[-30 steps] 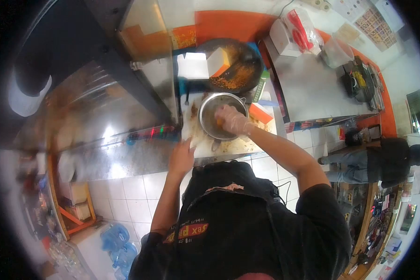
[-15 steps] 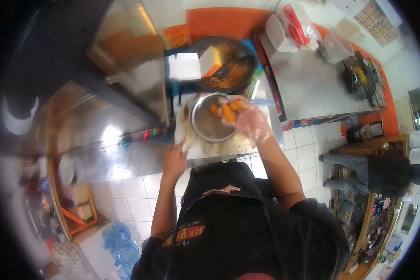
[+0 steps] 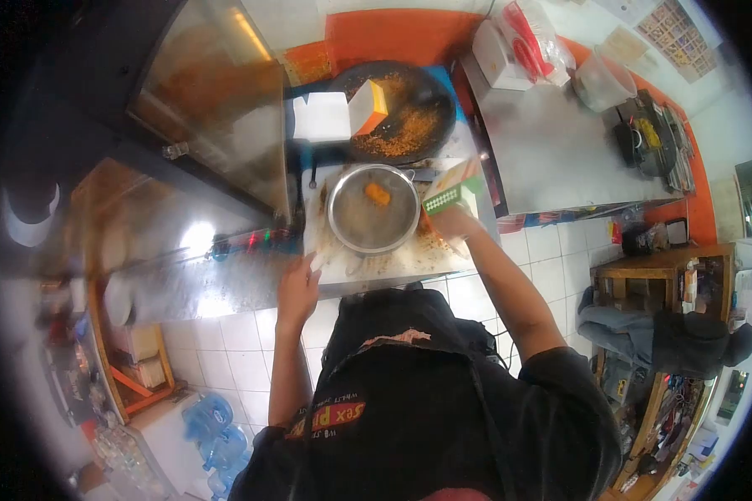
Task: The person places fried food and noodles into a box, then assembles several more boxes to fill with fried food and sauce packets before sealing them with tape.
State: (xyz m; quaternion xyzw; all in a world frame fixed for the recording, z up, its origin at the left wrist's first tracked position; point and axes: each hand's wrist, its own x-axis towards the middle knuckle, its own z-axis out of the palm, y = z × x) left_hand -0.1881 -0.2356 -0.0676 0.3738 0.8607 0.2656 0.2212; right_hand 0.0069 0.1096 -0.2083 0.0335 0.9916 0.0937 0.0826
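Note:
My right hand (image 3: 453, 224), smeared by motion, grips a green and white box (image 3: 453, 190) that tilts over the right side of the worktop. Beside it sits a round metal bowl (image 3: 374, 238) with a shiny rim. A few orange-brown fried pieces (image 3: 378, 194) lie together inside the bowl. My left hand (image 3: 297, 288) is at the front left edge of the worktop (image 3: 326, 260), thumb apart from the fingers, holding nothing.
Behind the bowl is a black wok (image 3: 430, 125) with brown crumbs, plus a white open carton (image 3: 326, 117) and an orange-white box (image 3: 368, 108). A glass-fronted cabinet (image 3: 217, 108) stands left. To the right are a steel counter (image 3: 543, 159) and a bent-over person (image 3: 685, 338).
The orange-brown pieces have left my right hand and lie in the bowl. My right hand has moved right and down, and the green and white box is now in it, tilted.

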